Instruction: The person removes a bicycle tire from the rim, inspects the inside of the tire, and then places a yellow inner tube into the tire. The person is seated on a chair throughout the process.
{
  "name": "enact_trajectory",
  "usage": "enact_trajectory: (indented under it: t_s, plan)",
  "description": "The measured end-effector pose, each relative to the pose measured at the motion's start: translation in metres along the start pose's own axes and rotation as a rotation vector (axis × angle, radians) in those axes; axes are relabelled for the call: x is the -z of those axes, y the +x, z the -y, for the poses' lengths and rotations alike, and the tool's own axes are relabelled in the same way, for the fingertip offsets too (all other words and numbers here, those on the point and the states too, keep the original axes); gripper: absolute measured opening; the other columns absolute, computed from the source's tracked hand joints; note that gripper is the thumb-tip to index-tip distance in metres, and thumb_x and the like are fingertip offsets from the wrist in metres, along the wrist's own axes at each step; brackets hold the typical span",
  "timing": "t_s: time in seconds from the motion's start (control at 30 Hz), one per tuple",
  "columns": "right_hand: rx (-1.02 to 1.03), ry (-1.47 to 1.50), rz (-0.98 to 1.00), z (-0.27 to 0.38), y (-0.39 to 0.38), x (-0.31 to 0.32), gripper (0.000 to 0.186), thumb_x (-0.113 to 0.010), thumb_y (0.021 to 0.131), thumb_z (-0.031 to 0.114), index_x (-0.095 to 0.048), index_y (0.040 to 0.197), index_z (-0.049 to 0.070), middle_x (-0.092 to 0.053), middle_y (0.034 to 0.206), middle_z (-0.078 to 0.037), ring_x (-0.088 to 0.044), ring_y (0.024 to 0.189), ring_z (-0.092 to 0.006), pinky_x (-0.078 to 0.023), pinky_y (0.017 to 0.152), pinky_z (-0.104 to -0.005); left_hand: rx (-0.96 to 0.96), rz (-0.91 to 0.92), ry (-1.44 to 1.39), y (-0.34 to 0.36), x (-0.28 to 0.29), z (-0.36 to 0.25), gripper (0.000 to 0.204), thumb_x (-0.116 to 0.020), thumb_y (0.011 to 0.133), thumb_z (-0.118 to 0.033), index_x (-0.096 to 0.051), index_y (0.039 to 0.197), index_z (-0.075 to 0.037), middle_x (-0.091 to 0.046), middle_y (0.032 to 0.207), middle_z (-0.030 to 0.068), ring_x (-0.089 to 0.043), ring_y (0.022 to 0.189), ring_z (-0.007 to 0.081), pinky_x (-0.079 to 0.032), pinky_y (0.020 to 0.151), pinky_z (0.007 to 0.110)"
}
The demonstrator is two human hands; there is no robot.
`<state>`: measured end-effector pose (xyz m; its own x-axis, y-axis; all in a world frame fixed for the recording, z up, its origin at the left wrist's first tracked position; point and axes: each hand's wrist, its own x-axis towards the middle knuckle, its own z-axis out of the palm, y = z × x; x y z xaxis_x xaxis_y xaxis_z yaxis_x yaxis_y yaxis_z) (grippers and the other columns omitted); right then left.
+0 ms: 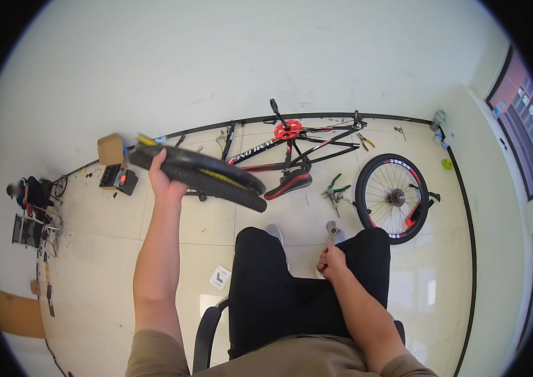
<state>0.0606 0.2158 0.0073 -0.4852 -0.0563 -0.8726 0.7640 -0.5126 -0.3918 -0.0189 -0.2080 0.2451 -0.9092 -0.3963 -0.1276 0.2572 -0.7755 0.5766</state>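
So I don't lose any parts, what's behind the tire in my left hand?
Beyond the tire, the bicycle frame shows past its upper edge, and a small dark part peeks out below. Whatever lies directly behind the tire is covered and can't be seen.

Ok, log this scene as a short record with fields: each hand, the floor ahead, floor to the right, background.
Left hand: holding a knobbly black tyre raised, motion-blurred
Right hand: gripping an adjustable wrench
Floor ahead: bicycle frame near the wall, with red chainring and black-and-red saddle
Floor right: spoked wheel; green-handled tool between saddle and wheel
Background: another person, far left
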Motion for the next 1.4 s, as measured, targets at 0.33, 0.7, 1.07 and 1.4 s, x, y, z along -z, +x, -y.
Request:
enact_trajectory:
  t_s: [0.33,0.7,1.07,1.4]
  plan:
    - [0.084,0.238,0.054,0.028,-0.014,0.009,0.040,-0.049,0.107,0.045,-0.044,0.082,0.014,-0.033,0.059,0.005,-0.028,0.043,-0.0099,-0.024,0.043,-0.0283,0.254,0.145,0.076,-0.006,-0.078,0.102,0.028,-0.070,0.088,-0.018,-0.061,0.107,-0.001,-0.069,0.107,0.0196,-0.065,0.102,0.0383,-0.049,0.103,0.056]
    - [0.113,0.211,-0.148,0.040,-0.013,0.019,0.037,-0.048,0.107,0.045,-0.045,0.084,0.016,-0.033,0.064,0.005,-0.028,0.047,-0.0097,-0.026,0.047,-0.0275,0.397,0.005,-0.053,-0.084,-0.046,0.222,0.032,-0.066,0.089,-0.020,-0.060,0.107,0.005,-0.070,0.107,0.0255,-0.068,0.103,0.0399,-0.051,0.100,0.055]
    - [0.022,0.081,-0.132,0.029,0.018,0.016,0.038,-0.049,0.108,0.044,-0.047,0.086,0.013,-0.035,0.062,0.004,-0.029,0.046,-0.0105,-0.027,0.044,-0.0298,0.521,-0.170,-0.123,-0.073,0.042,0.269,0.016,-0.066,0.087,-0.016,-0.063,0.097,-0.003,-0.067,0.091,0.0113,-0.065,0.088,0.0294,-0.054,0.090,0.047]
    - [-0.019,-0.024,-0.082,0.023,0.010,-0.014,0.038,-0.051,0.107,0.042,-0.047,0.084,0.013,-0.034,0.061,0.006,-0.028,0.045,-0.0093,-0.026,0.046,-0.0293,0.573,-0.194,-0.012,-0.067,0.061,0.283,0.025,-0.066,0.082,-0.018,-0.063,0.102,-0.003,-0.068,0.095,0.0119,-0.066,0.090,0.0303,-0.054,0.091,0.047]
